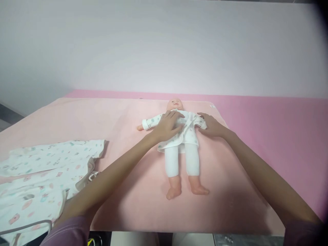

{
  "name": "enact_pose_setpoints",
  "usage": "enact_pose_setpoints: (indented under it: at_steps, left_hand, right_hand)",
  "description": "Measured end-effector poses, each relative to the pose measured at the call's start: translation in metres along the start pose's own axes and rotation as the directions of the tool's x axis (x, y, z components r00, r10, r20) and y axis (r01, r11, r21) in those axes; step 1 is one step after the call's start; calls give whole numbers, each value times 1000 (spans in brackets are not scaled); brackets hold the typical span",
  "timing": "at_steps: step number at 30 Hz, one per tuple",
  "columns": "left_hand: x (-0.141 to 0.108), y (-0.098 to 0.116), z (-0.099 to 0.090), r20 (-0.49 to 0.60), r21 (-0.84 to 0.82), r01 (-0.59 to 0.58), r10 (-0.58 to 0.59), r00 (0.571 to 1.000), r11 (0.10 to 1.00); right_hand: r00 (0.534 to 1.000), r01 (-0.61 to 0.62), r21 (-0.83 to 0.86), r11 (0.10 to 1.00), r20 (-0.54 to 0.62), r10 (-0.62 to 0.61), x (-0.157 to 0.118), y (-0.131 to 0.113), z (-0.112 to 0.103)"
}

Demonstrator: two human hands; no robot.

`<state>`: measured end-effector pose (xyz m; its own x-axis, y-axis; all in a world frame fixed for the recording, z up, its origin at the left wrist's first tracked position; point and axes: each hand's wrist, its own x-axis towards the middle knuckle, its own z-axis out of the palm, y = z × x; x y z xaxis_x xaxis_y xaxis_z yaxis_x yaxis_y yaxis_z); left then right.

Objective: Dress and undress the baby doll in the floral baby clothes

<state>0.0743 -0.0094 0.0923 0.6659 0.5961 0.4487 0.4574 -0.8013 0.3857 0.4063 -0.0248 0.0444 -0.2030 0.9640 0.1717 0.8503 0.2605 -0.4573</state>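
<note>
Baby doll (188,140) with smooth, moulded-looking skin lies on its back near the middle of a matte, pale pink sheet (143,205), head toward the plain, smooth wall (164,44) and bare feet toward the wearer. At far left, printed white garments (51,177) lie in overlapping layers, soft and loosely creased, with curved edges and small pink and teal motifs; a thin grey strip (28,225) bends across their near corner. Next, one doll arm stretches out sideways in a cuffed, patterned sleeve (153,122), its small rounded hand showing beyond the cuff. The left hand (168,126) rests palm down on the doll's white printed jacket (175,140), open, fingers slightly apart. The jacket's front panels overlap, and its rounded hem flares above close-fitting, plain white leggings (192,160). The right hand (210,125) is curved around the end of the other sleeve (200,120), fingers above and thumb below; whether it pinches the cloth cannot be told. Farther right, a flat surface (276,133) of deeper pink shows beyond the sheet's edge.
</note>
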Motion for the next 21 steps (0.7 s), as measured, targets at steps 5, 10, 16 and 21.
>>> enact_pose_setpoints:
  at_steps: [5,10,16,21]
  left_hand:
    - [64,14,36,62,252,109,-129,990,962]
    - [108,22,64,113,463,183,-263,958,867]
    - [103,29,64,59,467,279,-345,937,839]
    - [108,39,62,107,495,288,-386,916,820]
  right_hand:
    - [973,-106,-38,994,-208,96,-29,15,11]
    - [956,-83,-87,993,-287,55,-33,21,21]
    - [934,-48,-77,996,-357,17,-28,42,31]
    - [935,-37,-78,996,-355,7,-26,53,35]
